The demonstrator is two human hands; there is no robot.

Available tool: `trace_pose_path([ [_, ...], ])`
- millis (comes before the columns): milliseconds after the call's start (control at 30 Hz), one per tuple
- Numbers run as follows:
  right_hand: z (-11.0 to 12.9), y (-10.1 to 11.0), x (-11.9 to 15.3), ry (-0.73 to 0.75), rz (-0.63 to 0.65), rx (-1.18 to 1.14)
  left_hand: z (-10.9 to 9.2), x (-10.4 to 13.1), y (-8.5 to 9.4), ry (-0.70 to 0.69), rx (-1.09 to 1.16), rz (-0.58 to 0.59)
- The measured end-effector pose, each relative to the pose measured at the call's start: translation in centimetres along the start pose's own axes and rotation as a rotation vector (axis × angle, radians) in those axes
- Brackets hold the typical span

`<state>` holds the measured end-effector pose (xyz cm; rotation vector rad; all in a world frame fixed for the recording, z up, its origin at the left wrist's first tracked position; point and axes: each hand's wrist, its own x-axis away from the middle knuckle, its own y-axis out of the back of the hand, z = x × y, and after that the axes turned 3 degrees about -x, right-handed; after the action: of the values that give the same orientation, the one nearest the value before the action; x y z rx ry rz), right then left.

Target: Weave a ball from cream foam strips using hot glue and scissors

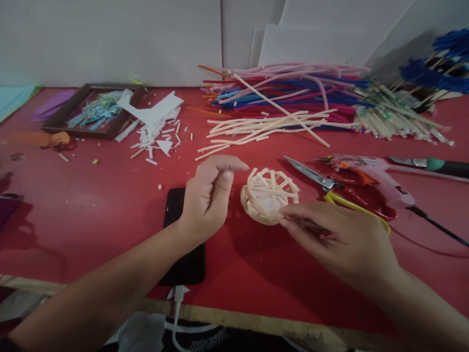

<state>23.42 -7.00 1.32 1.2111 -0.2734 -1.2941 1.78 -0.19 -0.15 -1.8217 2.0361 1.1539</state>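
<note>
A small round basket (270,193) woven from cream strips sits on the red table, with a white piece visible inside it. My right hand (340,239) pinches its near right edge between thumb and forefinger. Just left of the basket, my left hand (210,195) is held loosely curved, forefinger stretched toward the rim and thumb raised. Nothing shows in that hand, and it appears apart from the basket. The lower fingers of both hands are partly hidden. Under my left wrist lies a black phone (198,266).
Scissors (326,182) and a pink glue gun (384,178) lie right of the basket. Behind are loose cream strips (249,128), coloured pipe cleaners (278,88) and wrapped sticks (395,112). White scraps (157,122) and a brown frame (54,122) are at left. A cable (178,308) hangs over the edge.
</note>
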Motion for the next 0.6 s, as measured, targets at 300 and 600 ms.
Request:
trace_pose_path([
  [300,0.47,-0.45,0.04,0.068,-0.066,0.042,-0.05,0.24,-0.4,-0.434,-0.35,0.336],
  [600,-0.14,-0.29,0.19,0.029,-0.066,0.047,0.36,0.58,-0.75,-0.45,-0.38,0.315],
])
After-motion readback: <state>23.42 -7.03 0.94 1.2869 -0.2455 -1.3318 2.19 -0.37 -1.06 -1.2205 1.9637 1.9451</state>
